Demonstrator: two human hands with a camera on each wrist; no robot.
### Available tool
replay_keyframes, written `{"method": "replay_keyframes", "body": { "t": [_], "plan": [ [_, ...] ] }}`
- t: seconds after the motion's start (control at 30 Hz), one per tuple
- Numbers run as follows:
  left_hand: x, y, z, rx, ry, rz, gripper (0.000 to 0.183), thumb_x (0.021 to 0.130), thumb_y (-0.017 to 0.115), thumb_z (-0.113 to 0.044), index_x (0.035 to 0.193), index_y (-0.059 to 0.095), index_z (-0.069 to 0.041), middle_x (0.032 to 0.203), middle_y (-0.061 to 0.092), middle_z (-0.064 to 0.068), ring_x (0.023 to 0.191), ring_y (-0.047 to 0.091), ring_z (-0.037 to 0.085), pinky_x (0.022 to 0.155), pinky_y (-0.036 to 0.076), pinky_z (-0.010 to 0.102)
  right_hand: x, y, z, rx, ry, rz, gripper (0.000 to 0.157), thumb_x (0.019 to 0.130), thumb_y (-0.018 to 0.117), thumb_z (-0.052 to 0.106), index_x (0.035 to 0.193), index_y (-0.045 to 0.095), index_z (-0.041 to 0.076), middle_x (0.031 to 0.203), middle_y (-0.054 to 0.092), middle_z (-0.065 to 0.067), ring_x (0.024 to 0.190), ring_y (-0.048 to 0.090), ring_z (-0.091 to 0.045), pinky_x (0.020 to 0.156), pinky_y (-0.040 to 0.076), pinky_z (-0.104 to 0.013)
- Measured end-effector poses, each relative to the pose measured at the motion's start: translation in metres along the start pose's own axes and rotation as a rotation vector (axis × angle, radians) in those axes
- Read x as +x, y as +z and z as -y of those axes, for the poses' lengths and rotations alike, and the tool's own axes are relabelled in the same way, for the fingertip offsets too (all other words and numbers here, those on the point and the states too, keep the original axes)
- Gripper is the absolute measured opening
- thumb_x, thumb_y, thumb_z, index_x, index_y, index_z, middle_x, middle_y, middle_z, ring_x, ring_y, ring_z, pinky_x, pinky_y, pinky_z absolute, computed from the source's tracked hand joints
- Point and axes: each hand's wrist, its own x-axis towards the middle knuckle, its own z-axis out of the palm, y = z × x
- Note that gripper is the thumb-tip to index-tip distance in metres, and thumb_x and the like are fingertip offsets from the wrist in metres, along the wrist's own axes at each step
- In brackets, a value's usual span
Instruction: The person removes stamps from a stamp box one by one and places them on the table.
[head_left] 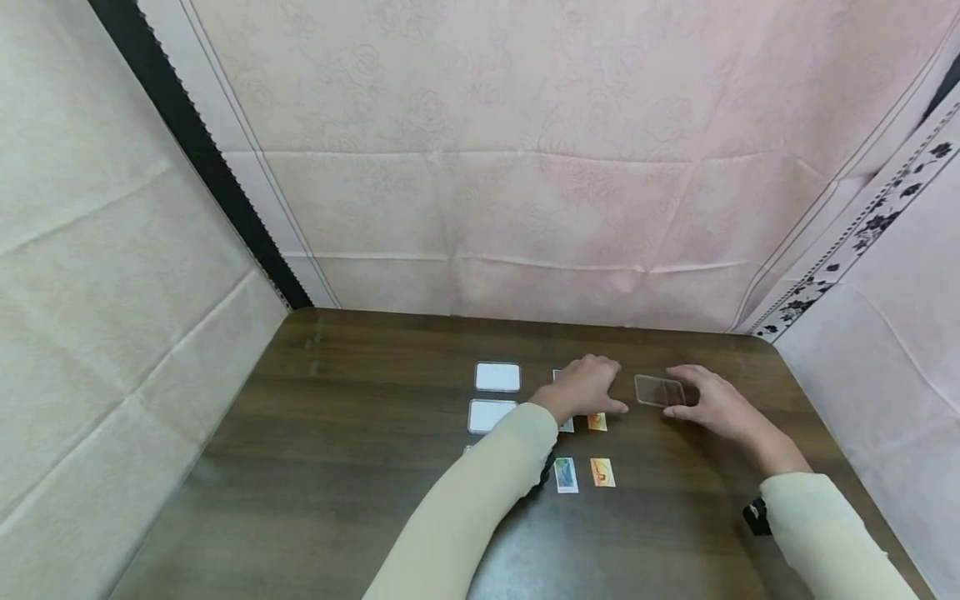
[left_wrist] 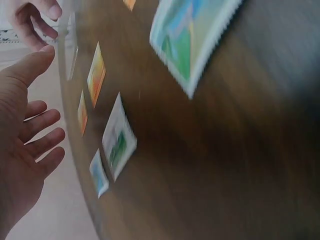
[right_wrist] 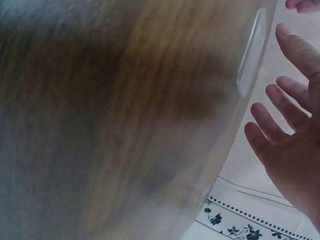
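My left hand (head_left: pixel 581 387) hovers over a group of small postage stamps, its fingers loosely spread with nothing in them. A blue-green stamp (head_left: pixel 566 475) and an orange stamp (head_left: pixel 602 472) lie nearer me, while others are partly hidden beneath the hand. In the left wrist view, a stamp with a green picture (left_wrist: pixel 120 142) lies below the left palm (left_wrist: pixel 22 130). A flat, clear plastic case (head_left: pixel 654 390) rests on the table between the hands. My right hand (head_left: pixel 712 404) is at its right end, thumb and fingers spread apart around that end; the right wrist view shows these fingers (right_wrist: pixel 270 122) relaxed.
Two white rectangular cases (head_left: pixel 497 377) (head_left: pixel 489 415) lie left of the stamps, one behind the other. The brown wooden table (head_left: pixel 337 467) has its far edge against a pale cloth wall (head_left: pixel 525 208), with more cloth hanging at both sides.
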Motion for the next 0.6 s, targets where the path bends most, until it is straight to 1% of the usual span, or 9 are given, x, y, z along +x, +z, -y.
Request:
{"method": "replay_keyframes", "body": {
  "t": [0.13, 0.3, 0.53, 0.6],
  "plan": [
    [0.011, 0.009, -0.012, 0.004, -0.026, 0.012, 0.073, 0.091, 0.071, -0.058, 0.151, 0.051, -0.020, 0.150, 0.055, -0.005, 0.137, 0.053, 0.015, 0.110, 0.046, 0.031, 0.001, 0.000, -0.007, -0.013, 0.017, 0.015, 0.079, 0.088, 0.082, 0.037, 0.146, 0.049, -0.005, 0.150, 0.045, -0.032, 0.137, 0.042, -0.054, 0.107, 0.037, -0.069],
    [0.021, 0.014, -0.020, 0.030, -0.040, 0.014, 0.075, 0.090, 0.072, -0.060, 0.150, 0.052, -0.020, 0.148, 0.057, -0.006, 0.132, 0.054, 0.014, 0.108, 0.047, 0.031, 0.001, 0.000, -0.008, -0.040, 0.007, 0.026, 0.081, 0.087, 0.083, 0.037, 0.147, 0.048, -0.005, 0.148, 0.046, -0.034, 0.135, 0.045, -0.055, 0.105, 0.039, -0.068],
    [0.029, 0.018, -0.028, 0.087, -0.026, 0.003, 0.074, 0.089, 0.074, -0.059, 0.149, 0.053, -0.022, 0.148, 0.055, -0.007, 0.129, 0.052, 0.015, 0.107, 0.046, 0.032, 0.002, 0.002, -0.015, -0.035, -0.020, 0.004, 0.077, 0.086, 0.084, 0.031, 0.144, 0.051, -0.007, 0.143, 0.052, -0.035, 0.131, 0.050, -0.053, 0.105, 0.041, -0.066],
    [0.031, 0.019, -0.031, 0.111, -0.011, 0.002, 0.073, 0.089, 0.074, -0.059, 0.149, 0.053, -0.023, 0.149, 0.054, -0.007, 0.130, 0.051, 0.016, 0.107, 0.046, 0.032, 0.001, 0.002, -0.019, -0.043, -0.023, 0.006, 0.075, 0.086, 0.084, 0.029, 0.143, 0.052, -0.007, 0.141, 0.053, -0.035, 0.131, 0.050, -0.053, 0.104, 0.042, -0.066]
  ]
}}
